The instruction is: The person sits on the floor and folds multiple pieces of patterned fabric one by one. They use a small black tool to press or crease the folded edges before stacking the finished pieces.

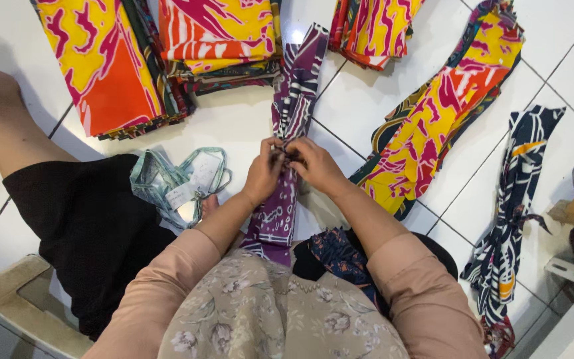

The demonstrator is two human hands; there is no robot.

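Floor: white tiles with dark grout lines, carrying all the cloth spread around the seated person.
Black skirt: a dark garment covers the person's lap at the left, a bare leg stretching out from it toward the upper left.
Folded stack, upper left: yellow, orange and pink printed cloth, folded flat with darker layers showing at its edge.
Folded stack, top centre: the same bright print, lying just beside the first stack.
Folded stack, top right of centre: a smaller pile, cut off by the upper edge.
Long bright strip: a yellow and pink gathered length running diagonally at the right, near the right hand but apart from it.
Navy strip: a dark blue, white and orange length lying far right, well apart from the hands.
Purple strip: a narrow purple and white patterned cloth running straight from the person's lap up toward the top stacks; both hands meet on its middle.
Pale green cloth: a small light bundle with a white tag, just left of the left wrist.
Left hand: fingers curled narrow, pinching the purple strip.
Right hand: fingers closed tight on the same strip, touching the left hand's fingertips.
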